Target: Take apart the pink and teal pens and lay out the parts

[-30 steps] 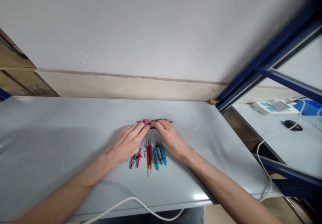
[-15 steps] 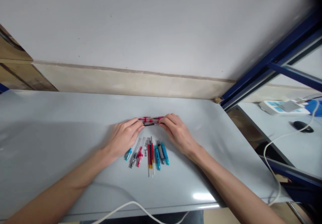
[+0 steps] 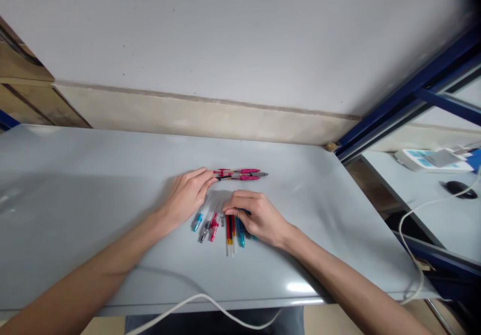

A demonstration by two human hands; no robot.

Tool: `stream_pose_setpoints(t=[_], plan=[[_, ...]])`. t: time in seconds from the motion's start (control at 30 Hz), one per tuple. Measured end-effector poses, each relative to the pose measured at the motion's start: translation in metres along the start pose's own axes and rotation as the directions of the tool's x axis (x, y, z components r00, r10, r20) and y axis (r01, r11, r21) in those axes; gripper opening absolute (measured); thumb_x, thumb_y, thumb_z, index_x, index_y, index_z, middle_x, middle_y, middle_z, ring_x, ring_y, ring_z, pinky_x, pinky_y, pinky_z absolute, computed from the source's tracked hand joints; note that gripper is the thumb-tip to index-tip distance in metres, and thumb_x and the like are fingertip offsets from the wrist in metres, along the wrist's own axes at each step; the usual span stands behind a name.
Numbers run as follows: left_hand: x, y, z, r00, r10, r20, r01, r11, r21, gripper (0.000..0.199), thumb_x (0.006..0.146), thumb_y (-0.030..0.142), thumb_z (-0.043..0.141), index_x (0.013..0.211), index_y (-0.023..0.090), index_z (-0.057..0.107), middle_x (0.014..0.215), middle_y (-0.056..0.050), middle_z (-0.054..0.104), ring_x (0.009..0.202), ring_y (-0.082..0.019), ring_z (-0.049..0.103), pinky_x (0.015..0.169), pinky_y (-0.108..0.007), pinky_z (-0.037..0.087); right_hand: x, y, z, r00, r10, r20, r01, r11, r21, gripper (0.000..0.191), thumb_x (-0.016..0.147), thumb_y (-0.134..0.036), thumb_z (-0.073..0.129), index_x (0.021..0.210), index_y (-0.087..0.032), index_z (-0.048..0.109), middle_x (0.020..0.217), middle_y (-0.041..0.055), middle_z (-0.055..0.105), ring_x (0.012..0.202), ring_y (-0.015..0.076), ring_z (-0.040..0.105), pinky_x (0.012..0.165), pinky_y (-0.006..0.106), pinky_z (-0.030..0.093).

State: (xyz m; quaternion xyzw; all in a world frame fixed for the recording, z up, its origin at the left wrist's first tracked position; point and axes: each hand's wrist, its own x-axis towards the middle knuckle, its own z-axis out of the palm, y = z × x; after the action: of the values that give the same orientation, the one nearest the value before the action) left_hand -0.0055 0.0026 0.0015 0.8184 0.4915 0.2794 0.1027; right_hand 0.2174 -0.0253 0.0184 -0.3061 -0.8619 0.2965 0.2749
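So the person's left hand [image 3: 190, 193] is pinching the end of a dark slim rod [image 3: 225, 177] by the row of red-grip pens [image 3: 249, 177], which is lying crosswise on the grey table [image 3: 112, 224]. The right hand [image 3: 261, 217] is curling over the tops of the refills [image 3: 230, 234], fingers bent together, though its fingertips are hiding whatever they may be gripping, so no telling there. The loose parts are sitting nearer the person: clear barrels with a blue end [image 3: 198, 222], a dark end [image 3: 205, 232] and a red end [image 3: 214, 227] are fanning out left of the refills, with teal grips [image 3: 241, 235] on the right. Everything's looking light and fairly stiff, with the refills probably bending easiest and the smooth barrels likely rolling or slipping, so mid-length is seeming the safest pinch. Containers-wise, no box or tray is showing among the pen parts.
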Motion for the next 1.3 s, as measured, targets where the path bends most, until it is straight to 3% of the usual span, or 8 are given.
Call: stream_pose_setpoints(t=[0.13, 0.23, 0.43, 0.67, 1.03, 1.17, 1.23, 1.3], plan=[[-0.001, -0.002, -0.001, 1.000, -0.010, 0.019, 0.010, 1.000, -0.020, 0.027, 0.105, 0.027, 0.044, 0.087, 0.020, 0.063, 0.082, -0.001, 0.063, 0.072, -0.015, 0.057, 0.067, -0.027, 0.036, 0.000, -0.003, -0.001, 0.996, 0.084, 0.030, -0.088, 0.985, 0.147, 0.009, 0.100, -0.026, 0.063, 0.099, -0.021, 0.070, 0.092, 0.0033, 0.073, 0.079, 0.0167, 0.066, 0.076, 0.028, 0.052], [-0.002, -0.003, -0.001, 1.000, -0.017, 0.021, 0.018, 0.999, -0.029, 0.027, 0.105, 0.027, 0.045, 0.088, 0.020, 0.064, 0.084, -0.001, 0.065, 0.074, -0.015, 0.059, 0.068, -0.027, 0.038, 0.001, -0.002, -0.003, 0.996, 0.086, 0.020, -0.088, 0.978, 0.190, 0.012, 0.098, -0.026, 0.066, 0.091, -0.019, 0.072, 0.089, 0.0036, 0.073, 0.078, 0.0167, 0.067, 0.076, 0.029, 0.053], [-0.001, -0.002, -0.003, 1.000, -0.009, 0.003, 0.009, 1.000, -0.025, 0.028, 0.105, 0.028, 0.045, 0.090, 0.020, 0.067, 0.085, -0.002, 0.067, 0.076, -0.016, 0.061, 0.068, -0.027, 0.039, 0.003, -0.002, -0.008, 0.995, 0.063, 0.079, -0.076, 0.984, 0.162, 0.020, 0.101, -0.016, 0.056, 0.102, -0.020, 0.075, 0.097, 0.0059, 0.075, 0.087, 0.0186, 0.070, 0.082, 0.033, 0.056], [-0.001, -0.003, -0.003, 1.000, -0.008, -0.002, 0.008, 1.000, -0.009, 0.026, 0.105, 0.027, 0.045, 0.090, 0.021, 0.066, 0.086, -0.001, 0.067, 0.076, -0.015, 0.060, 0.068, -0.026, 0.037, 0.004, -0.001, -0.006, 0.996, 0.031, 0.083, -0.040, 0.994, 0.105, 0.012, 0.096, -0.015, 0.065, 0.092, -0.020, 0.075, 0.093, 0.0055, 0.070, 0.087, 0.0186, 0.067, 0.082, 0.033, 0.055], [-0.001, -0.002, -0.005, 1.000, 0.008, 0.004, -0.008, 1.000, 0.009, 0.025, 0.105, 0.026, 0.047, 0.090, 0.021, 0.066, 0.084, 0.000, 0.065, 0.074, -0.015, 0.058, 0.066, -0.026, 0.036, 0.002, 0.000, -0.002, 0.996, 0.020, 0.082, -0.021, 1.000, 0.012, 0.010, 0.095, -0.020, 0.069, 0.100, -0.023, 0.076, 0.095, 0.0050, 0.069, 0.093, 0.0206, 0.063, 0.083, 0.034, 0.052], [-0.001, -0.003, -0.004, 1.000, 0.007, 0.014, -0.008, 1.000, 0.025, 0.025, 0.105, 0.027, 0.047, 0.092, 0.021, 0.067, 0.086, 0.000, 0.066, 0.076, -0.015, 0.060, 0.067, -0.027, 0.036, 0.001, 0.004, -0.015, 0.984, 0.148, -0.097, -0.152, 0.988, -0.041, 0.013, 0.098, -0.014, 0.060, 0.102, -0.020, 0.071, 0.099, 0.0057, 0.070, 0.091, 0.0205, 0.064, 0.083, 0.034, 0.050], [-0.001, -0.004, -0.004, 1.000, 0.003, 0.022, -0.004, 1.000, 0.023, 0.024, 0.105, 0.027, 0.047, 0.092, 0.021, 0.067, 0.087, 0.000, 0.067, 0.076, -0.015, 0.060, 0.067, -0.027, 0.037, -0.001, 0.009, -0.024, 0.950, 0.256, -0.178, -0.275, 0.957, -0.093, 0.018, 0.095, -0.009, 0.056, 0.101, -0.020, 0.069, 0.096, 0.0047, 0.071, 0.084, 0.0196, 0.064, 0.078, 0.032, 0.048], [-0.001, -0.003, -0.004, 0.999, -0.001, 0.033, 0.001, 1.000, 0.017, 0.025, 0.105, 0.027, 0.047, 0.091, 0.021, 0.067, 0.086, 0.000, 0.067, 0.076, -0.015, 0.060, 0.067, -0.027, 0.037, -0.004, 0.012, -0.033, 0.915, 0.357, -0.189, -0.389, 0.904, -0.175, 0.018, 0.092, -0.008, 0.055, 0.097, -0.020, 0.068, 0.087, 0.0029, 0.070, 0.073, 0.0176, 0.060, 0.070, 0.029, 0.044]])
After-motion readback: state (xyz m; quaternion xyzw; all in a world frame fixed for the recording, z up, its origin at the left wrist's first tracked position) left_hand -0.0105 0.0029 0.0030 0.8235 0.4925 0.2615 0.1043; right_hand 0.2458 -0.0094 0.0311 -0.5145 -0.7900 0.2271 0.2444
